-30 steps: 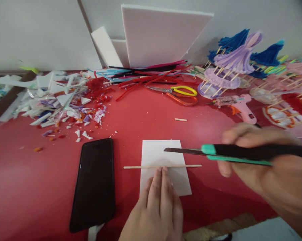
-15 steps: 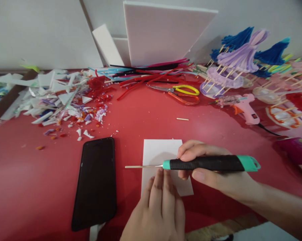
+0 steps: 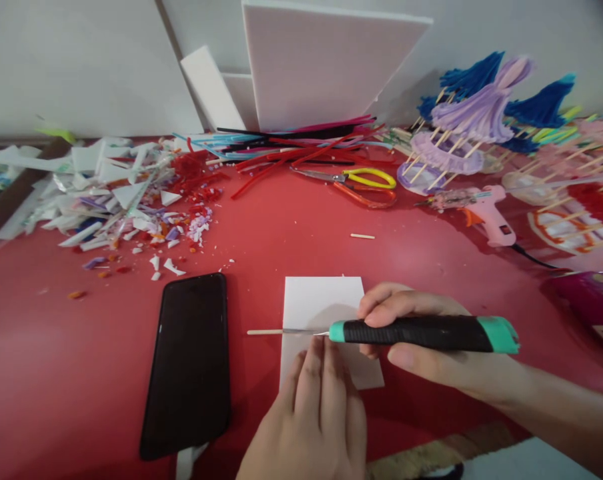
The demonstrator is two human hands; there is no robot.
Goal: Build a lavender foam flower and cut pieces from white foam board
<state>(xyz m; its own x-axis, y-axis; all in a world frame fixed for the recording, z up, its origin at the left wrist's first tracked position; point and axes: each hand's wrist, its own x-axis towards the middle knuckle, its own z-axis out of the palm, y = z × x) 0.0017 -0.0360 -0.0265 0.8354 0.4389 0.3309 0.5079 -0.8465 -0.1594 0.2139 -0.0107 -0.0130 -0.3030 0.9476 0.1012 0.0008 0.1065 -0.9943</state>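
Note:
A white rectangle of foam board lies on the red table, with a thin wooden stick across it, its left end jutting past the board. My right hand is closed around the green and black handle of a craft knife. The knife's metal blade points left, over or along the stick; whether it touches cannot be made out. My left hand rests on the board with fingers stretched out, fingertips just below the blade and stick. Part of the stick is hidden.
A black phone lies left of the board. Behind are foam scraps, pipe cleaners, scissors and a short stick piece. At right are a pink glue gun and pipe-cleaner models. A foam sheet leans behind.
The knife handle has shifted slightly right, its rear end dropping a little, and more of the blade shows. My left hand stays at the same spot on the board.

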